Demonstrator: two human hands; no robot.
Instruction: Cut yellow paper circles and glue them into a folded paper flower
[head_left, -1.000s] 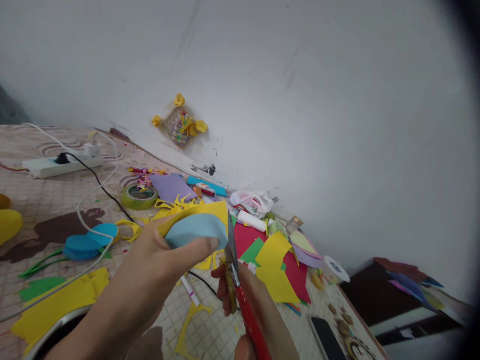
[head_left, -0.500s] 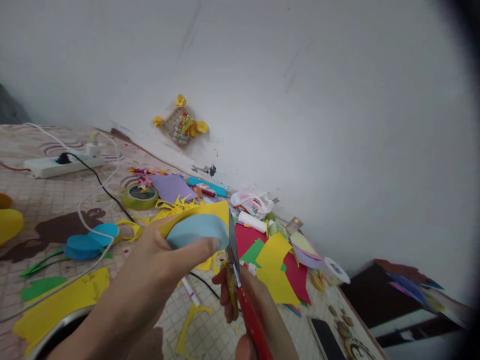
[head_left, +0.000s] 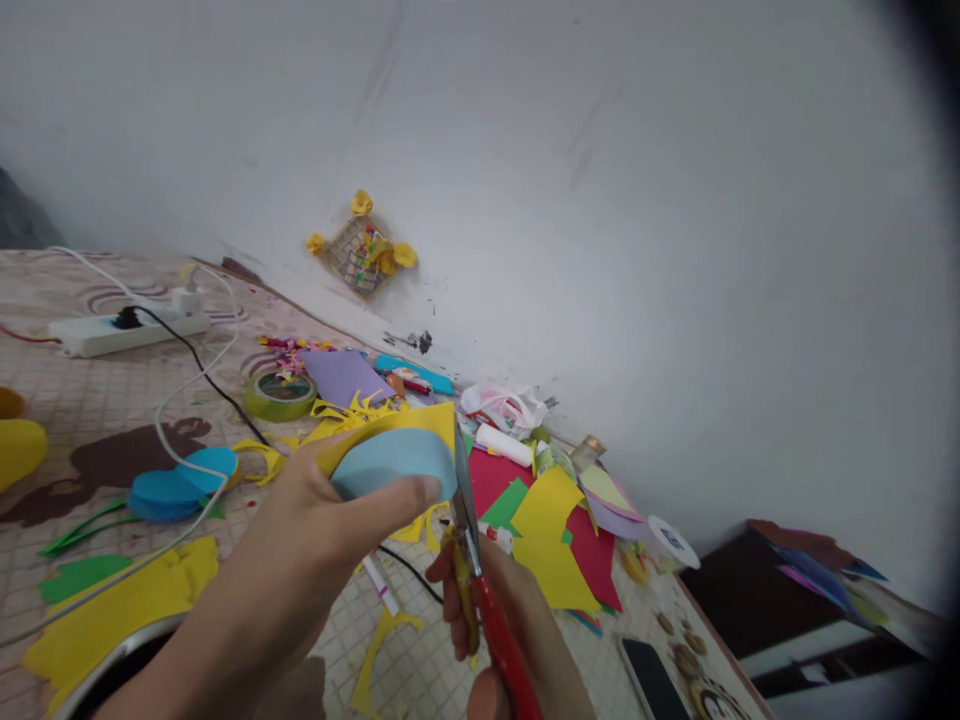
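Note:
My left hand [head_left: 322,530] pinches a light blue rounded paper piece [head_left: 394,462] laid against a sheet of yellow paper [head_left: 431,418]. The thumb presses on the blue piece, and the other fingers are hidden behind the sheet. In my right hand [head_left: 517,600] is a pair of scissors [head_left: 501,630] with one red and one yellow handle. Their blades point up at the right edge of the yellow paper, beside the blue piece. Yellow paper scraps [head_left: 367,405] lie behind my left hand.
Roll of tape [head_left: 281,393], purple paper [head_left: 346,376] and blue paper circles [head_left: 184,485] lie on the table. A white power strip [head_left: 127,330] with cables is at left. Red paper [head_left: 592,555], yellow sheets [head_left: 551,540] and a phone [head_left: 652,678] lie at right.
Barely anything differs. The scissors' handles are spread slightly wider, and the yellow handle has shifted a little. My left hand and the papers hold almost the same place.

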